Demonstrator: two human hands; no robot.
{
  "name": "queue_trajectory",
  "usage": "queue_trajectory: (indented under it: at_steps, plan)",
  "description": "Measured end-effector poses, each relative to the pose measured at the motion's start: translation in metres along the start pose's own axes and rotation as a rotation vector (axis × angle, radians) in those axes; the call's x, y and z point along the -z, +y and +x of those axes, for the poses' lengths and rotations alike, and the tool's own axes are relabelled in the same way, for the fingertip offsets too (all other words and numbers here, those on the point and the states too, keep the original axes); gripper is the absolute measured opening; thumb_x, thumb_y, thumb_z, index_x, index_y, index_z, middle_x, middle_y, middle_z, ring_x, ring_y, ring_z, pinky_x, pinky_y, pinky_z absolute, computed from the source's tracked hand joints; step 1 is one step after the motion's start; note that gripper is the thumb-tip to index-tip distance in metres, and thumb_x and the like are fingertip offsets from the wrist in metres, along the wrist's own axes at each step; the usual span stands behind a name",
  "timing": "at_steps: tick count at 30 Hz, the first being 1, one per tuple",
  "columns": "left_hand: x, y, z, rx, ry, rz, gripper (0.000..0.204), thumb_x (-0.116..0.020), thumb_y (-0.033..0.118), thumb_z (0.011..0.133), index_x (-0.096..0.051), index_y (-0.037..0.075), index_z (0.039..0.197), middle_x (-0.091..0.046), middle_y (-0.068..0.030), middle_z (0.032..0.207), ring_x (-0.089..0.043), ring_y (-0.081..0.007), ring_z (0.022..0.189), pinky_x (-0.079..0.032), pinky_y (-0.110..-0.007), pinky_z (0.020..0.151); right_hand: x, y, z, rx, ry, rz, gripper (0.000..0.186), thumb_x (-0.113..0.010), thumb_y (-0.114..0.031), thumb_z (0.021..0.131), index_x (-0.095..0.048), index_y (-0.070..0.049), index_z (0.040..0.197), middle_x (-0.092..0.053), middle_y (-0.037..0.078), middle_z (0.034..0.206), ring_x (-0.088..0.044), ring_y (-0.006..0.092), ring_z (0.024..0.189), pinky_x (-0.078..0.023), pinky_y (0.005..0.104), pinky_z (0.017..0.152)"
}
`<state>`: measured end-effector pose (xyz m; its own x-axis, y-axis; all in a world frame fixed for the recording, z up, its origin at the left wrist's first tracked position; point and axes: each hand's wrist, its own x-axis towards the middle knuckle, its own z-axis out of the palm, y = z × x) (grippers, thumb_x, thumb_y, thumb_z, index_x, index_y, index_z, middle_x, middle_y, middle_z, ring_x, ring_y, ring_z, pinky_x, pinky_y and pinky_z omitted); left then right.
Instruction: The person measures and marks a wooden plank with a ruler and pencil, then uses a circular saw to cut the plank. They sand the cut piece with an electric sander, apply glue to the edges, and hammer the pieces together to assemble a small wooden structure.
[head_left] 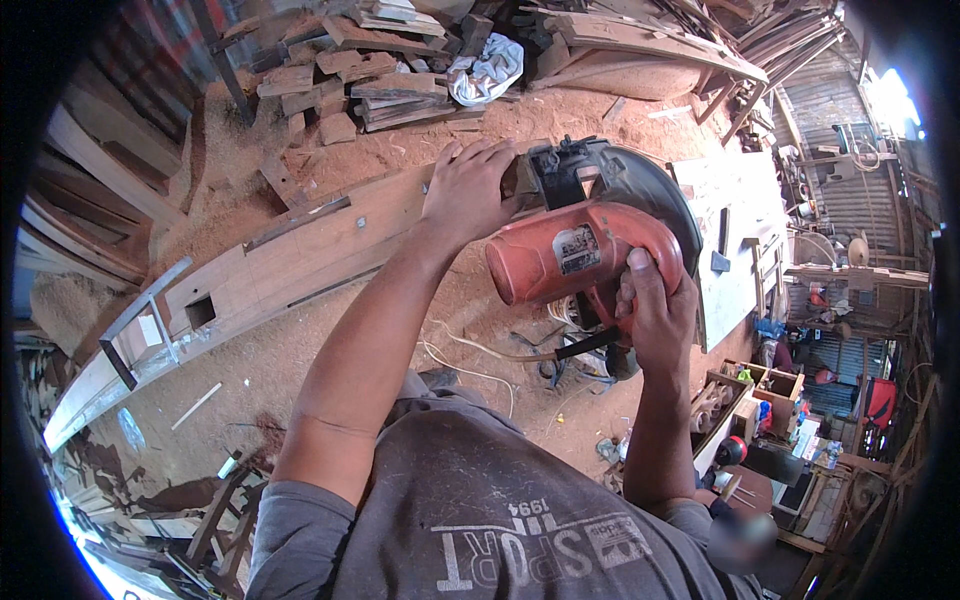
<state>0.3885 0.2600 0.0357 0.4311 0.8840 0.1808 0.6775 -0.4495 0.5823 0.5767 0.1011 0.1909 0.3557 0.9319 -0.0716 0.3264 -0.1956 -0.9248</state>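
A red circular saw (540,255) with a black blade guard (655,185) rests at the right end of a long wooden plank (385,210). My right hand (655,305) is wrapped round the saw's rear handle, thumb on top. From the handle's lower end runs a pale power cord (485,352) down toward the floor. My left hand (470,190) lies over the plank just left of the saw, fingers stretched toward the far edge; its fingertips are partly hidden. The blade cannot be seen. Farther left, the plank has a dark rectangular cut-out (200,311).
A metal-and-wood square-shaped frame (172,340) lies across the plank's left part. Stacked wood offcuts (395,95) and a white sack (487,70) are at the back. A pale panel (740,215) stands right of the saw. Wooden boxes (775,385) and a person sit at lower right.
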Motion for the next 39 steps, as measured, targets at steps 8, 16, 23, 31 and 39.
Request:
queue_trajectory:
  at_steps: [8,16,23,31,39]
  plan:
    - [-0.004,-0.001,0.0,-0.012,0.015,0.008,0.074,-0.078,0.044,0.09,-0.054,0.01,0.151,-0.057,-0.0089,0.157,-0.047,-0.0274,0.151,-0.026,-0.056,0.128,0.0,0.001,0.003,0.003,-0.008,0.023,0.023,-0.066,-0.02,0.108,-0.069,0.001,0.115,-0.059,-0.004,0.073,-0.052,0.0034,0.06,-0.039,0.0225,0.054]
    - [-0.006,-0.004,0.001,-0.012,0.024,-0.007,0.072,-0.076,0.043,0.091,-0.054,0.011,0.151,-0.059,-0.01,0.155,-0.048,-0.0277,0.151,-0.026,-0.055,0.128,-0.003,-0.003,0.003,-0.014,0.007,0.001,0.02,-0.066,-0.02,0.107,-0.069,0.0,0.11,-0.059,-0.003,0.073,-0.053,0.0041,0.061,-0.04,0.0232,0.054]
    - [-0.009,-0.005,0.0,-0.016,0.054,-0.009,0.065,-0.073,0.04,0.094,-0.056,0.011,0.149,-0.06,-0.0095,0.154,-0.049,-0.027,0.149,-0.027,-0.055,0.127,-0.003,-0.005,0.005,-0.005,-0.001,-0.044,0.022,-0.065,-0.024,0.108,-0.069,-0.003,0.105,-0.06,-0.002,0.075,-0.054,0.0054,0.063,-0.042,0.0235,0.056]
    - [-0.011,-0.007,0.001,-0.011,0.03,0.0,0.06,-0.065,0.03,0.097,-0.052,0.012,0.153,-0.058,-0.0067,0.157,-0.048,-0.025,0.15,-0.026,-0.054,0.128,-0.005,-0.008,0.006,-0.02,0.008,-0.089,0.024,-0.065,-0.027,0.109,-0.07,-0.004,0.104,-0.06,-0.002,0.075,-0.054,0.0057,0.062,-0.042,0.0233,0.056]
    - [-0.005,-0.005,0.004,0.001,-0.055,0.055,0.054,-0.052,0.016,0.1,-0.052,0.012,0.154,-0.056,-0.0067,0.159,-0.044,-0.0236,0.153,-0.026,-0.054,0.129,-0.008,-0.013,0.008,-0.043,0.014,-0.1,0.023,-0.066,-0.026,0.108,-0.07,-0.004,0.105,-0.061,-0.003,0.076,-0.054,0.0054,0.062,-0.042,0.0237,0.055]
